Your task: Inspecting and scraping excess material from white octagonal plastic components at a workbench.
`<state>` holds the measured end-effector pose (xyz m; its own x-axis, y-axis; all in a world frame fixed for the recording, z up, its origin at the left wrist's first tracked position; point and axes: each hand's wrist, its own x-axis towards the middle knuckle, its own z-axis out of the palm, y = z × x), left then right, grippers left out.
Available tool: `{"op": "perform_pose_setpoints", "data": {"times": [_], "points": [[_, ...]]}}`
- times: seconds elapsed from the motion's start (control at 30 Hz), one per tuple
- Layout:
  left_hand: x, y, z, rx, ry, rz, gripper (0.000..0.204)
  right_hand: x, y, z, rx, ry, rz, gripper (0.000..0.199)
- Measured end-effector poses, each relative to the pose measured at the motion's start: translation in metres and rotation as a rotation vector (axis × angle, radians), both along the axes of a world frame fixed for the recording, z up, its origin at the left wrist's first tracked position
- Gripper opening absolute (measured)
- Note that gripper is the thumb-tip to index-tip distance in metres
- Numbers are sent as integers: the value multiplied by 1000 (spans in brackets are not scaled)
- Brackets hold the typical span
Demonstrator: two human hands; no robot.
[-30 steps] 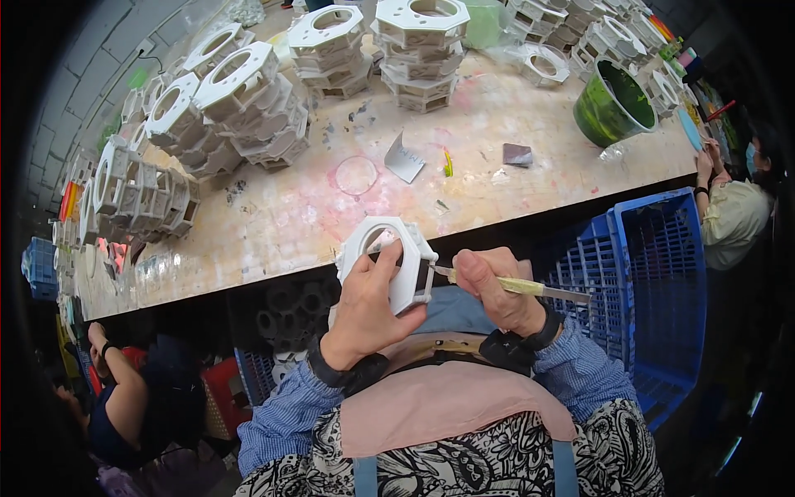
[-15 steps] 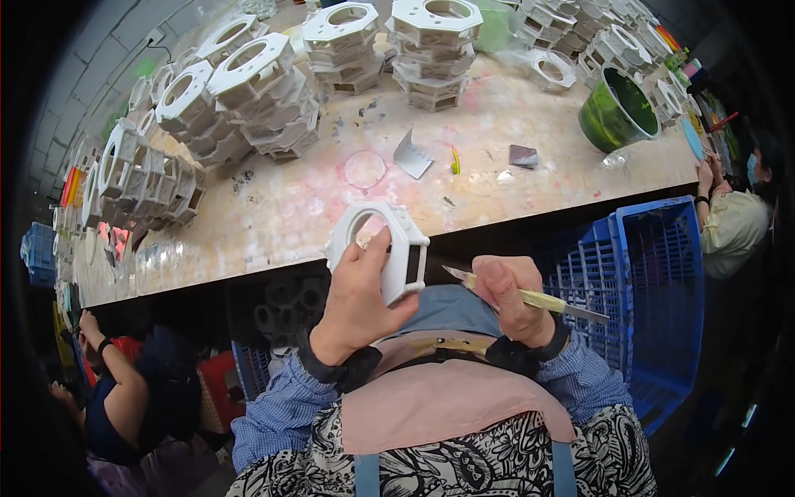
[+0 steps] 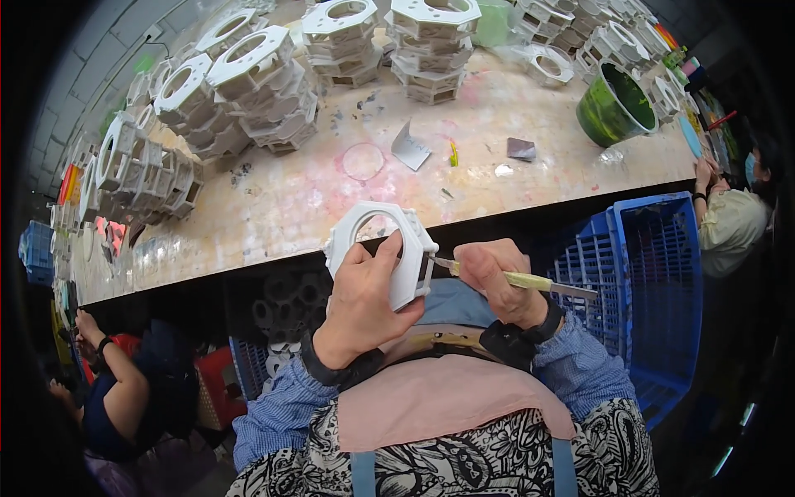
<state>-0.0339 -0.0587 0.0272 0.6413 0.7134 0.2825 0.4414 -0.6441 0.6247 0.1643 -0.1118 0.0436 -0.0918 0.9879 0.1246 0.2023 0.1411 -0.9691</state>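
The left hand point(image 3: 368, 298) grips a white octagonal frame point(image 3: 383, 248) with a round opening, held upright in the air just off the near edge of the worktop point(image 3: 315, 199), above the person's lap. The thumb lies across the frame's near face and the remaining fingers wrap around its lower side, closed on the part. The right hand point(image 3: 497, 282) is closed in a pinch grip around a thin tool with a yellow-green handle point(image 3: 530, 282); the handle projects to the right past the hand, and the pale tip points left and meets the right side of the frame. The two hands are close together, with the frame between them. On the worktop, stacks of white octagonal frames point(image 3: 257, 91) stand along the far edge and the far left corner, some stacked flat and some leaning on edge in a row toward the left edge. A faint circular mark point(image 3: 363, 161) shows near the middle of the surface. Just to its right lie a folded piece of grey paper point(image 3: 410, 149), a small yellow scrap point(image 3: 453, 153) and a small dark square piece point(image 3: 520, 148). A green bowl point(image 3: 613, 103) stands near the right edge. A blue plastic crate point(image 3: 654, 290) stands beside the person's right forearm, below the near right corner of the worktop. Another person point(image 3: 729, 224) sits at the right end of the worktop, and a further person point(image 3: 124, 389) is at the lower left, below the near edge.
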Motion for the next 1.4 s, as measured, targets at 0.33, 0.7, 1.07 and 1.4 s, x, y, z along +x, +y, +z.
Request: {"op": "perform_pose_setpoints", "data": {"times": [0.33, 0.7, 1.07, 1.4], "points": [[8, -12, -6, -70, -31, 73, 74, -21, -20, -7, -149, 192, -263, 56], [-3, -4, 4, -27, -35, 96, 75, -24, -37, -1, -29, 213, -235, 52], [-21, -7, 22, -63, 93, -107, 72, -4, -22, 9, 720, -866, 387, 31], [-34, -6, 34, -85, 271, -267, 62, -15, -32, 14, 726, -1086, 506, 29]]}}
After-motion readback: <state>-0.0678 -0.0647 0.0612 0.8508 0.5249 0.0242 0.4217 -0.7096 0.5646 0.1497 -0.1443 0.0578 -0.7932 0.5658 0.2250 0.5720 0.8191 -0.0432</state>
